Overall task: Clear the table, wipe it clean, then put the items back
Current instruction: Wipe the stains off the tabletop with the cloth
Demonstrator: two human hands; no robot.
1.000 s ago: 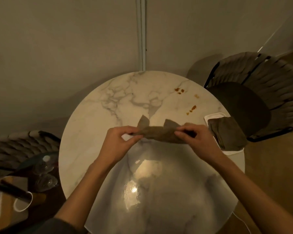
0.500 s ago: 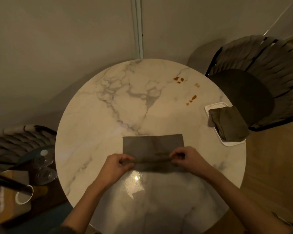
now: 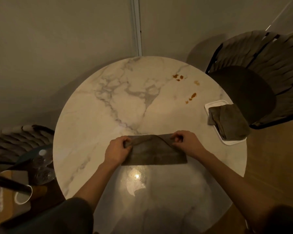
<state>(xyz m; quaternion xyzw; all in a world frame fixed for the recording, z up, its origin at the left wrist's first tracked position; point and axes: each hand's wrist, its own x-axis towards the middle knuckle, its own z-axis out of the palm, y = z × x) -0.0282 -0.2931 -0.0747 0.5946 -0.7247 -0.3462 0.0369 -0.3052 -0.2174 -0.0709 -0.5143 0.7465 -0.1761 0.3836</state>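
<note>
Fingers (image 3: 127, 143) of the left hand (image 3: 118, 152) are curled, pinching the far left edge of a grey-brown cloth (image 3: 156, 153). The right hand (image 3: 187, 143) pinches the far right edge likewise, with that edge lifted and folded over. The cloth is laid flat on the near middle of the round, marble-patterned bench (image 3: 100, 124), just beyond a bright glare (image 3: 135, 181). Orange-brown stains (image 3: 178, 77) are noted at the far right of the bench, well apart from the cloth. A white tray (image 3: 215, 104) at the right rim carries a second cloth (image 3: 227, 121), which overhangs it. A woven chair (image 3: 260, 65) stands beyond the tray, and a second woven chair (image 3: 15, 141) at the left. A plain wall (image 3: 57, 31) lies behind, with wooden floor (image 3: 269, 157) at the right. A side table (image 3: 29, 152) at lower left holds clear glasses (image 3: 44, 173) and a white mug (image 3: 22, 195).
</note>
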